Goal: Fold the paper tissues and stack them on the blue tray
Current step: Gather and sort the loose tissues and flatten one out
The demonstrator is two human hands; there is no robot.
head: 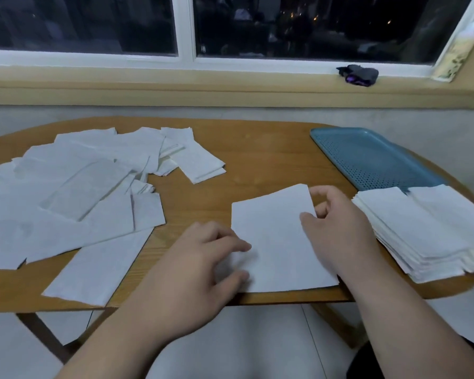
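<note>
1. Left hand (203, 258): thumb and forefinger pinch the tissue (277, 242) at its 8 o'clock edge.
2. Right hand (337, 228): thumb and curled fingers pinch its 2 o'clock edge.
3. Tissue: flat on table (257, 160), 6 o'clock.
4. Folded stack (422, 231): covers near end of blue tray (367, 157), 3 o'clock.
5. Loose tissues (80, 192): 9 o'clock.

Looked like a room in somebody's home, and at night too: a rounded wooden table (257, 160) stood against a pale wall, right under a white-framed window (186, 28) that was dark outside but for small lights. A small dark bundle (359, 74) lay on the cream sill (175, 80), with pale floor tiles (257, 337) below.
</note>
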